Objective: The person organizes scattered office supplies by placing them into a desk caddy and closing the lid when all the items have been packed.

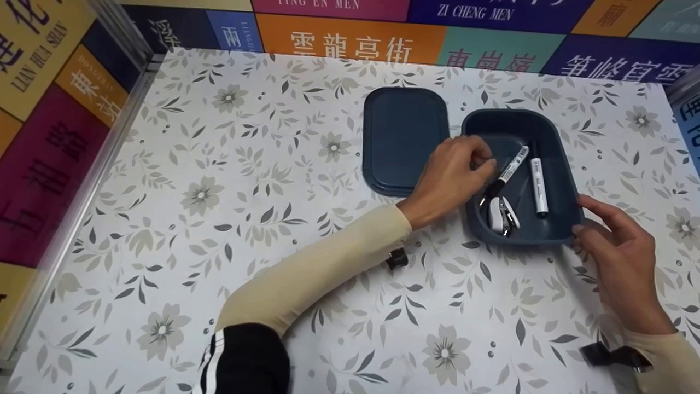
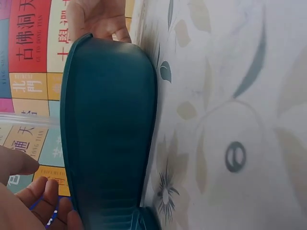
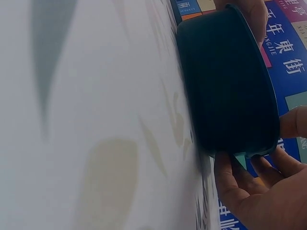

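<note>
A dark blue plastic box [image 1: 563, 164] stands uncovered on the table. Inside it lie a white marker [image 1: 539, 186], a black-and-white pen [image 1: 513, 166] and a small white stapler [image 1: 497, 216]. Above the box's left rim hovers my left hand [image 1: 451, 169], its fingers loosely bent and nothing visible between them. My right hand [image 1: 623, 246] holds the box's near right corner with thumb and fingers. In the right wrist view, the right fingers [image 3: 230, 179] touch the box's outer wall [image 3: 225, 86]. The left wrist view shows the box's side [image 2: 110, 110], with its contents hidden.
A dark blue lid [image 1: 404, 137] lies flat just left of the box, partly behind the left hand. The table [image 1: 246, 164] has a floral cover. Panels with coloured lettering [image 1: 350, 38] border its back and left sides.
</note>
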`<state>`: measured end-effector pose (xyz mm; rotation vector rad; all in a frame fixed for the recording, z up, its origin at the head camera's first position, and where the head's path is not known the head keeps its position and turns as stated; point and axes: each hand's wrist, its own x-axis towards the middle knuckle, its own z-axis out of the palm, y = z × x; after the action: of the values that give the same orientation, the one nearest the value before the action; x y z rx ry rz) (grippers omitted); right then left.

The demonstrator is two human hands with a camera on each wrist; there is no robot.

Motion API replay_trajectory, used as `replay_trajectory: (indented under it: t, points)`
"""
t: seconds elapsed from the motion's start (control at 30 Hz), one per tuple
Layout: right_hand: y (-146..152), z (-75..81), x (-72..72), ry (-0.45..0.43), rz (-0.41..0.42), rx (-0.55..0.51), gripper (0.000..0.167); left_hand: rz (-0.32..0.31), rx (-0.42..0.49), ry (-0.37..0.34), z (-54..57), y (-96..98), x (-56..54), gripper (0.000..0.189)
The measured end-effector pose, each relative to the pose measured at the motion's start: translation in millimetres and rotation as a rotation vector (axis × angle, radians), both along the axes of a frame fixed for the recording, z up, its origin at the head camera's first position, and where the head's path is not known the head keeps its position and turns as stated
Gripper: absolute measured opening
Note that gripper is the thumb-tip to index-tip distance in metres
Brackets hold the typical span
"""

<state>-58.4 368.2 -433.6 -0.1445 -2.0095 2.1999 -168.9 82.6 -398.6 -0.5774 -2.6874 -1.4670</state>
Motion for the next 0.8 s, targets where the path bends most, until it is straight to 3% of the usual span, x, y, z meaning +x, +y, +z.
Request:
replay_trajectory:
  t: [0.3, 0.5, 0.67, 0.8]
  points:
    - [-1, 2.9, 2.2, 0.011, -0.026, 0.026, 0.048, -0.008, 0.048, -0.047, -3.2, -19.7, 9.6, 0.009]
    - [-6, 7.8, 3.9, -0.002, -0.132, 0.084, 0.044, -0.013, 0.067, -0.074, -4.9, -31.3, 13.4, 0.013]
    - [-13, 11.7, 6.0, 0.021, -0.193, 0.217, 0.043, 0.005, 0.056, -0.057, -6.1, -42.9, 18.0, 0.015]
    - [-19, 18.8, 9.2, 0.075, -0.209, 0.472, 0.043, 0.008, 0.044, -0.060, -6.2, -53.6, 21.7, 0.020]
